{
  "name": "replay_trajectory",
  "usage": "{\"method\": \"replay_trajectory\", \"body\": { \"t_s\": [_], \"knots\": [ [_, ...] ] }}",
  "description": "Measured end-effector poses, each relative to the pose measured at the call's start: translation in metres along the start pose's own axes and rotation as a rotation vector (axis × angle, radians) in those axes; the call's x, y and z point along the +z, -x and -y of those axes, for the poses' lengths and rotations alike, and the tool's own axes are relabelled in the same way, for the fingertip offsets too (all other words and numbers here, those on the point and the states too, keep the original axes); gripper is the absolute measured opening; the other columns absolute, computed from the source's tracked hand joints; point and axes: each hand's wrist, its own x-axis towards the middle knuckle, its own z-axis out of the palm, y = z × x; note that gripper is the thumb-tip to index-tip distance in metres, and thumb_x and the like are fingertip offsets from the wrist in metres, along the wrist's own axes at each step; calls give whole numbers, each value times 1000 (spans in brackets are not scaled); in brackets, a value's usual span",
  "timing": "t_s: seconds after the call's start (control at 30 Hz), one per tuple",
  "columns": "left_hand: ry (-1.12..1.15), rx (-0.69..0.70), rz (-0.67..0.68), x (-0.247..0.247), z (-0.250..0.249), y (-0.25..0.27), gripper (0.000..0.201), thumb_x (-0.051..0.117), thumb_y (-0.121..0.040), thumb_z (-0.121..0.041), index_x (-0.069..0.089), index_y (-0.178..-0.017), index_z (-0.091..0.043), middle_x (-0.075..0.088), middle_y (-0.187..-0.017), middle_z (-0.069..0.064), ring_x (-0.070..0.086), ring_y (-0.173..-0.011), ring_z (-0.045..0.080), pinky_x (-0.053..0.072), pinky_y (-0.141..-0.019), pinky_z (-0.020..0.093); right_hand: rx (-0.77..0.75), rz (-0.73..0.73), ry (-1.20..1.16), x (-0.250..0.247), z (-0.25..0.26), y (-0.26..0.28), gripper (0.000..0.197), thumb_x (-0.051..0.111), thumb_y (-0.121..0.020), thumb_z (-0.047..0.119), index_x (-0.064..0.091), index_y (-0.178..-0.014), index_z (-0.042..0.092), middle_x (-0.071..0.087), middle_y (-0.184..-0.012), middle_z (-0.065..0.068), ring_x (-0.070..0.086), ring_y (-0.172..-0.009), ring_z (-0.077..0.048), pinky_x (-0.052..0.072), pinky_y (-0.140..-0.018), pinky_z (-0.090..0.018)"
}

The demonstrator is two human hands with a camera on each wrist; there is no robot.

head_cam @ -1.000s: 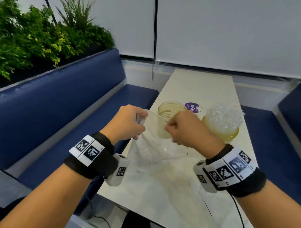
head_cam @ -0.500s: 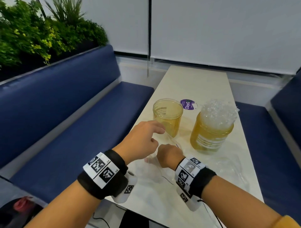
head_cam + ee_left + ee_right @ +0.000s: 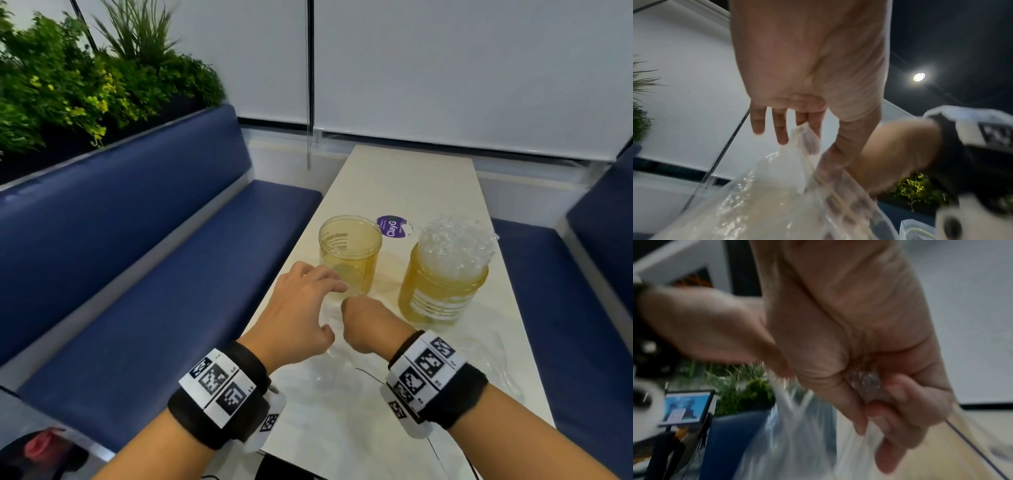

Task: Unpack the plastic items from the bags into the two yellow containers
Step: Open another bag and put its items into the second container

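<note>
The clear plastic bag (image 3: pixel 764 191) touches the spread left grip (image 3: pixel 301 308); the right grip (image 3: pixel 869 386) clutches its plastic.

My two bare forearms, no sleeves, a black wristband (image 3: pixel 219 421) on my left wrist and another (image 3: pixel 455 397) on my right, each topped with white tags printed with black square codes, white camera pods slung beneath, thin black cable trailing from the right.

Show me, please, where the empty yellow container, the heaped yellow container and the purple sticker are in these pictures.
empty yellow container (image 3: pixel 349 255), head view, on its near wall below the rim.
heaped yellow container (image 3: pixel 438 294), head view, on its yellow side wall.
purple sticker (image 3: pixel 390 226), head view, on the printed purple face.
</note>
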Motion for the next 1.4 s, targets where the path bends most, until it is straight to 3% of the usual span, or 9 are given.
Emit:
{"method": "replay_trajectory", "body": {
  "t_s": [0.13,0.27,0.47,0.6,0.77,0.93,1.03,1.13,1.4],
  "knots": [
    [145,-21,-50,17,3,-1,69,86,-73,-39,55,-134,-33,47,-131,-18,43,-125,7,23,-124,44,-36,-70,-18,-46,-6,34,34,56,-97,5,54,-131,7,61,-122,-9,63,-109,-26,52,-87,-30],
    [256,-43,-194,27,2,-7,49,85,-77,-43,61,-117,-29,53,-115,-18,54,-97,2,42,-82,6,-123,-121,-94,-79,-15,64,21,54,-96,4,62,-115,10,56,-93,-4,57,-84,-22,41,-56,-23],
    [497,-132,-435,33,11,-21,12,64,-95,-26,63,-85,-20,63,-79,-2,59,-66,15,49,-56,28,-299,-312,-748,-77,-29,49,56,81,-81,31,51,-128,28,65,-106,2,64,-78,-7,53,-66,-23],
    [599,-203,-453,18,2,-29,33,60,-96,-10,55,-68,-29,55,-67,-4,51,-56,4,42,-51,14,-316,-497,-818,-43,-12,20,72,83,-64,61,54,-121,29,58,-110,7,59,-95,-6,54,-77,-24],
    [757,-232,-446,16,-1,-23,20,60,-96,-3,65,-81,-16,63,-68,-7,60,-58,-5,45,-53,10,-454,-645,-1043,-12,16,-9,32,55,-96,43,65,-96,12,68,-87,-4,66,-83,-18,56,-79,-47],
    [777,-269,-350,15,5,-20,13,70,-90,-5,66,-81,-14,64,-64,-10,62,-56,-1,43,-49,10,-447,-702,-1043,-13,22,-17,34,44,-102,47,65,-104,20,68,-85,10,67,-86,-8,58,-83,-39],
    [768,-270,-289,17,12,-15,31,89,-71,-17,69,-95,-19,67,-86,-11,63,-69,0,45,-57,14,-481,-793,-1188,-39,20,-10,21,47,-105,32,57,-99,15,67,-71,8,67,-69,-3,58,-73,-26],
    [660,-285,-295,18,19,-16,38,94,-63,-31,66,-88,-25,62,-92,-9,61,-77,10,48,-66,21,-579,-862,-1348,-84,13,-1,20,46,-105,28,51,-91,15,56,-61,-1,57,-56,-18,55,-66,-45],
    [657,-249,-352,12,36,-14,44,69,-77,14,73,-106,-18,62,-108,-7,69,-93,5,58,-86,18,-582,-962,-1495,-163,-35,-54,13,46,-106,31,49,-96,22,49,-68,2,50,-57,-15,51,-68,-42]
  ]
}}
